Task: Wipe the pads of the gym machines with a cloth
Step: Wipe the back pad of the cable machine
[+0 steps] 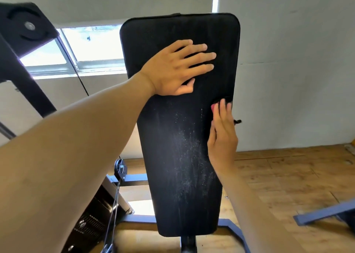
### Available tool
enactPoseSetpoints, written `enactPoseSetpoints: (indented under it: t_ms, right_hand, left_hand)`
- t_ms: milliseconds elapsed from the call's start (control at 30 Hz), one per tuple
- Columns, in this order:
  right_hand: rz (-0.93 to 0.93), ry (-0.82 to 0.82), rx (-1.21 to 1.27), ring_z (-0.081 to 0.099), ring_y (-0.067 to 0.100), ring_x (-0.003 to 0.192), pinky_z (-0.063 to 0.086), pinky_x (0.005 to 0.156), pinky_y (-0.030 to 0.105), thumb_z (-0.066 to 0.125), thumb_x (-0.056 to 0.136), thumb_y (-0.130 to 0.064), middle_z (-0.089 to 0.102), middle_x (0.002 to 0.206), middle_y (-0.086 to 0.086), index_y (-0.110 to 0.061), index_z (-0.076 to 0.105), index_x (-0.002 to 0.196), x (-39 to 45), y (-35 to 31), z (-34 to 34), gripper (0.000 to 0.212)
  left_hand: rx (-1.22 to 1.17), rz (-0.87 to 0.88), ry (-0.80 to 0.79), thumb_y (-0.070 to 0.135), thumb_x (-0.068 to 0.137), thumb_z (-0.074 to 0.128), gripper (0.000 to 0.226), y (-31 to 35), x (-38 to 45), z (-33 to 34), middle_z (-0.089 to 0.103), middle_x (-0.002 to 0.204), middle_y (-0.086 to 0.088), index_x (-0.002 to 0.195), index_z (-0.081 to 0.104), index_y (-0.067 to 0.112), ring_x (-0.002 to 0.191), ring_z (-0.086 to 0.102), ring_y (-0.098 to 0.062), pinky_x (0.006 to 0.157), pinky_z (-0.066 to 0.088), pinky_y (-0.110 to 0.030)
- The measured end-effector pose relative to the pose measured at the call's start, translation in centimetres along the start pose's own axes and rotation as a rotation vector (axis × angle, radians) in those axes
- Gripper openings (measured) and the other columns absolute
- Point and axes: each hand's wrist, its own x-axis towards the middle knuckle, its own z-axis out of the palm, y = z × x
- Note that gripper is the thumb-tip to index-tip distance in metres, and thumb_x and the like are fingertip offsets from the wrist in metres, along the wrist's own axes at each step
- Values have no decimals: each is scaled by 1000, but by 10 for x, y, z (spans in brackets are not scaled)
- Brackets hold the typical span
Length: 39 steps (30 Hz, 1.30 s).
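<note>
Under both flat hands, upright black pad [178, 137], long axis vertical

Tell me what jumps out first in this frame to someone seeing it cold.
A long black pad fills the centre, streaked with whitish specks down its lower half. The left hand lies flat with spread fingers on its upper part, and the right hand presses a pink cloth against its right edge. A pulley and cable machine stands at the left.
</note>
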Motion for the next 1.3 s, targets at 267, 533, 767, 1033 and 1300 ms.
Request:
enactPoseSetpoints:
  t_ms: [267, 533, 767, 1033, 1300]
  right_hand:
    - [70, -47, 1, 34, 25, 152, 45, 114, 31, 62, 89, 20, 42, 160, 3, -11, 49, 150, -87, 17, 11, 70]
    - [21, 90, -27, 31, 28, 153, 35, 114, 25, 52, 102, 3, 41, 161, 8, -7, 48, 152, 11, -7, -7, 51]
    - [-16, -36, -83, 34, 27, 152, 52, 107, 49, 68, 87, 19, 38, 162, 5, -9, 48, 151, -87, 28, 12, 73]
    - [84, 37, 134, 47, 19, 144, 50, 107, 27, 66, 95, 3, 50, 153, 0, -10, 57, 144, -54, -11, -20, 52]
    - [-151, -47, -121, 36, 26, 151, 27, 125, 36, 59, 97, 8, 46, 157, 9, -8, 49, 150, -52, 10, 23, 56]
  left_hand:
    - [8, -3, 14, 35, 103, 38, 51, 1, 0, 0, 44, 160, -7, 150, 48, 18, 146, 42, -33, 120, 30, -48]
    - [-7, 9, 25, 35, 103, 39, 51, -1, 0, 3, 44, 160, -8, 150, 48, 17, 146, 42, -34, 120, 30, -49]
    - [4, -1, 49, 34, 102, 40, 51, 0, 0, 2, 46, 158, -6, 149, 50, 18, 145, 44, -32, 120, 30, -47]
    - [8, 5, 37, 35, 102, 41, 51, 0, 0, 3, 45, 159, -7, 150, 49, 18, 145, 43, -32, 120, 29, -48]
    - [-4, -2, 41, 34, 103, 39, 51, -1, 1, 6, 43, 160, -7, 151, 48, 18, 146, 42, -33, 121, 31, -49]
